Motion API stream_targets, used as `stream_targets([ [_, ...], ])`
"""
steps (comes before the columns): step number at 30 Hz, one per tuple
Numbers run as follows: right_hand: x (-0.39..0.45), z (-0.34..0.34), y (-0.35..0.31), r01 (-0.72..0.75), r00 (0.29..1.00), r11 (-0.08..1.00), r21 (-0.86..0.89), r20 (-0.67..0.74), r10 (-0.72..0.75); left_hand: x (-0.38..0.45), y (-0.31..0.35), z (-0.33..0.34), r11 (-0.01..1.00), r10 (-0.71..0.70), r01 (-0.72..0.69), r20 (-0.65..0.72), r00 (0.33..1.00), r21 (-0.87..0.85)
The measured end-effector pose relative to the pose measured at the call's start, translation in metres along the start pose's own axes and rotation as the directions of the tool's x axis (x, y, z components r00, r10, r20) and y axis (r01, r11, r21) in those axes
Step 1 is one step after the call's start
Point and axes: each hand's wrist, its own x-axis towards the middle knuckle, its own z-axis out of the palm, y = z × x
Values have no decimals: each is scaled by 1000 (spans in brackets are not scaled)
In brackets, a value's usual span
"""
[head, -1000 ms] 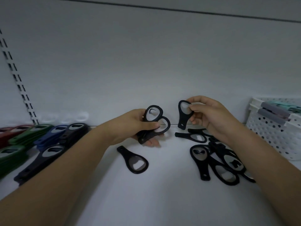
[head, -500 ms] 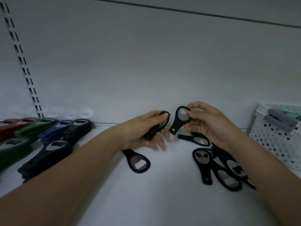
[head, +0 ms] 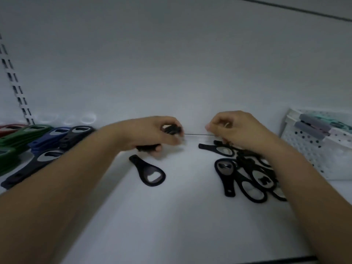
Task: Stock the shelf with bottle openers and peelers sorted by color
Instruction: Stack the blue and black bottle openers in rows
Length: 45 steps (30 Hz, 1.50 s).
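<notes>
My left hand (head: pixel 152 135) grips a small stack of black bottle openers (head: pixel 170 129) near the back of the white shelf (head: pixel 181 216). My right hand (head: pixel 238 129) hovers with curled fingers over a loose pile of black openers (head: pixel 247 178); I see nothing in it. One black opener (head: pixel 150 173) lies alone on the shelf just below my left hand. At the left, openers lie in rows by color: black (head: pixel 76 133), blue (head: pixel 50 138), green (head: pixel 24 133) and red (head: pixel 9 127).
A white perforated basket (head: pixel 320 157) stands at the right, with grey and mint peelers (head: pixel 312 124) on its rim. A dark opener stack (head: pixel 38 163) lies at the front left. A slotted upright (head: pixel 17 90) runs up the back wall.
The opener my right hand held has gone over to the stack in my left hand. My right hand has drawn back to the right, above the pile.
</notes>
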Motion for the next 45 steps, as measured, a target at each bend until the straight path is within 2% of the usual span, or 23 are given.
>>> stream_targets([
  [2, -11, -14, 5, -97, 943, 977, -190, 298, 151, -13, 8, -17, 929, -32, 2, 76, 997, 371],
  [4, -18, -17, 4, -105, 865, 931, -350, 430, 259, -24, 15, -27, 858, -172, 62, 173, 970, 510],
  [6, -18, -13, -3, -67, 858, 897, -437, 433, 275, -31, 18, -27, 806, -299, 101, 253, 920, 583],
  [8, -17, -8, -8, -37, 873, 896, -443, 422, 244, -28, 16, -23, 764, -339, 90, 279, 898, 639],
  [10, -17, -4, -8, -28, 873, 920, -390, 438, 213, -22, 14, -20, 747, -332, 88, 255, 908, 659],
  [13, -14, 0, -4, -39, 882, 981, -188, 454, 122, -20, 14, -18, 735, -331, 115, 205, 921, 668],
  [16, -9, 3, -5, -40, 923, 999, -12, 383, 42, -23, 15, -17, 817, -314, 114, 270, 910, 565],
  [18, -8, 4, -7, -60, 941, 987, 148, 340, 6, -22, 15, -15, 907, -205, 62, 308, 929, 417],
  [21, -8, 3, -9, -56, 959, 924, 378, 277, -55, -16, 11, -11, 988, -62, 27, 231, 971, 155],
  [24, -8, 4, -12, -64, 969, 838, 541, 234, -77, -12, 3, -3, 987, -89, 110, 168, 982, -120],
  [27, -8, 13, -18, -41, 980, 799, 600, 181, -85, -10, 0, 10, 872, -95, 172, 188, 978, -459],
  [29, -6, 21, -19, -19, 986, 785, 619, 142, -88, -6, -1, 16, 787, -86, 214, 241, 967, -578],
  [33, -3, 32, -18, 8, 986, 801, 598, 127, -105, 0, -3, 19, 683, -85, 270, 294, 952, -679],
  [39, 4, 35, -9, 119, 993, 950, 288, -57, -107, 0, -8, 14, 654, -45, 227, 262, 964, -722],
  [42, 10, 35, -2, 109, 988, 970, 215, -133, -82, 1, -11, 6, 725, -11, 80, 104, 994, -684],
  [45, 12, 37, 4, 93, 992, 980, 178, -102, -76, 1, -10, 0, 787, 65, -129, -128, 990, -603],
])
